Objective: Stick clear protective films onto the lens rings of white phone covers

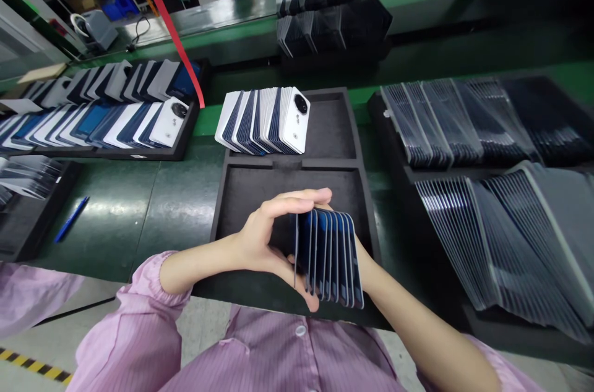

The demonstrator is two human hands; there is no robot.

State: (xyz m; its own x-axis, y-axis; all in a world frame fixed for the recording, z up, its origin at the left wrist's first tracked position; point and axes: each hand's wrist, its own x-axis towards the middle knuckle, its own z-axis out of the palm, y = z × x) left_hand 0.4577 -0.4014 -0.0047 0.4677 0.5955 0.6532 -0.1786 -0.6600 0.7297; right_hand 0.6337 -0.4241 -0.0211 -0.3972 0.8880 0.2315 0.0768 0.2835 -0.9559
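My left hand [266,237] is curled around a fanned stack of dark blue phone back covers [330,259], fingers over the top and thumb under the bottom edge. My right hand is hidden behind that stack; only its forearm [417,330] shows, reaching in from the lower right. The stack is held upright over the near compartment of a black foam tray [232,194]. In the tray's far compartment leans a row of white and blue back covers [266,120], the front one showing a round camera ring.
A second black tray [179,144] of white and blue covers lies at the left. Rows of clear and grey panels [501,237] fill trays at the right. A blue pen [69,220] lies on the green belt [139,206]. More dark stacks [331,21] stand behind.
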